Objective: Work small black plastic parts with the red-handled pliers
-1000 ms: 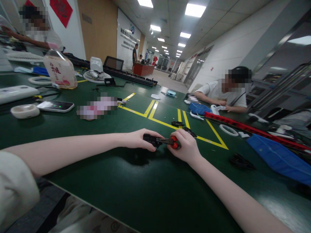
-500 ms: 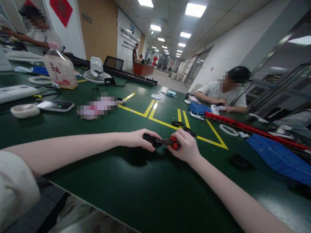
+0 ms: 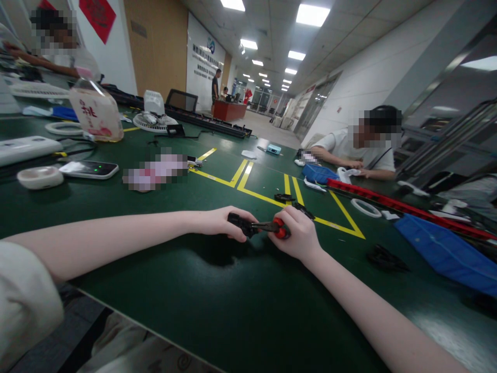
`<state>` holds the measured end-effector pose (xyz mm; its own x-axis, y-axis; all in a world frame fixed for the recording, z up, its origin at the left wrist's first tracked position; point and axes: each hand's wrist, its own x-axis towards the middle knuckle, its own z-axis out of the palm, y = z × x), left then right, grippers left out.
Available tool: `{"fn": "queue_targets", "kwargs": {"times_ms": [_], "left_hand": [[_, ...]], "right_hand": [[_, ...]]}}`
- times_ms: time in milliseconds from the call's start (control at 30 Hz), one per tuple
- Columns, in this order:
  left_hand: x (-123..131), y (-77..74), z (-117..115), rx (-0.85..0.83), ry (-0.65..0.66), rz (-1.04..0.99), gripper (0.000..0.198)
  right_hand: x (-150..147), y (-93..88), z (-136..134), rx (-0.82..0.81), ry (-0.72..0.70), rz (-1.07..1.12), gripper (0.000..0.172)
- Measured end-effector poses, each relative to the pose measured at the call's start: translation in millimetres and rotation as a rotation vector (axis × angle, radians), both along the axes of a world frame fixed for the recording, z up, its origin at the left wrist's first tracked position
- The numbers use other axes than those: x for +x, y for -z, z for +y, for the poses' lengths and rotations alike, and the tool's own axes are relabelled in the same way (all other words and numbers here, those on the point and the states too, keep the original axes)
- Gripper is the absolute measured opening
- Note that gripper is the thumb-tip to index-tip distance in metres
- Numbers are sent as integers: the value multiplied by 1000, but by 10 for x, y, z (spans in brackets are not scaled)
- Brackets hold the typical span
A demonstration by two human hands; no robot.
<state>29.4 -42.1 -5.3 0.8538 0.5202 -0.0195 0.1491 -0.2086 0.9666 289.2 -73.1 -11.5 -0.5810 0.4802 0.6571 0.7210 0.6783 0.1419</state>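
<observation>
- Above a green table, your left hand grasps a small black part between thumb and fingers, its free end directed toward your other hand.
- Your right hand is clenched around a pair of red-handled pliers, the metal nose pointing left and meeting the part's near end; whether the jaws bite down on it cannot be told at this size.
- The black part sits between your two hands, near the middle of the view, with a dark shadow on the tabletop below.
- Just beyond your right hand, two more black pieces lie by yellow tape lines; a dark clump rests farther to the right, near a blue bin.
- A white ring lies close to a long red strip on the same side.
- To your left, a phone lies beside a rounded pale case, with a pink-capped bottle standing behind them and a blurred pinkish object nearer the centre.
- Across the table at right, a co-worker in a white top bends over a white item, both hands close to it.
</observation>
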Motion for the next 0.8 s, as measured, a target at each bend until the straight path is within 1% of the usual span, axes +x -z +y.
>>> {"fn": "queue_targets", "kwargs": {"times_ms": [200,400,533,800], "left_hand": [[11,9,4,27,-3,-6,49],[8,-9,-16,51,-22,35,51],[11,-13,-25,43,-40,32,51],[-8,21,0,22,-14,-9,47]], "right_hand": [[-1,10,10,8,7,-14,11],[0,6,5,-2,12,-34,11],[-1,4,4,-11,17,-34,11],[-14,-4,-9,-33,19,-40,11]]}}
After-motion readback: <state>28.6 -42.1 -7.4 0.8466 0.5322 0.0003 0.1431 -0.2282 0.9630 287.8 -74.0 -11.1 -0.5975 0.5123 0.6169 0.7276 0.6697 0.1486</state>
